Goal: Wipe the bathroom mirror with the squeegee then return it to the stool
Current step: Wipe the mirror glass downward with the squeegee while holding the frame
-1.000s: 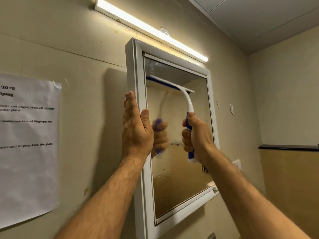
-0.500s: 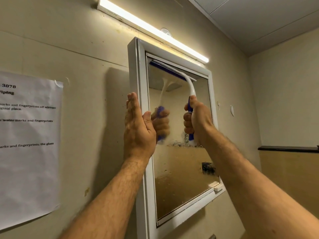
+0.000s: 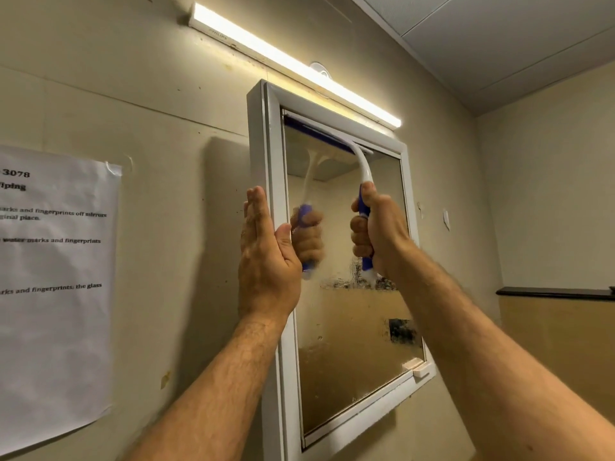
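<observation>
Right hand (image 3: 379, 232) curled tight around the blue grip of the squeegee (image 3: 361, 168), with its white neck rising to the blade pressed flat along the very top edge of the mirror (image 3: 352, 344) glass, just under the white frame. Left hand (image 3: 266, 251) with straight fingers laid against the left side of the frame, thumb at the inner edge, gripping nothing. Lit tube lamp (image 3: 299, 68) above, printed paper sheet (image 3: 56, 277) on the wall at the left.
</observation>
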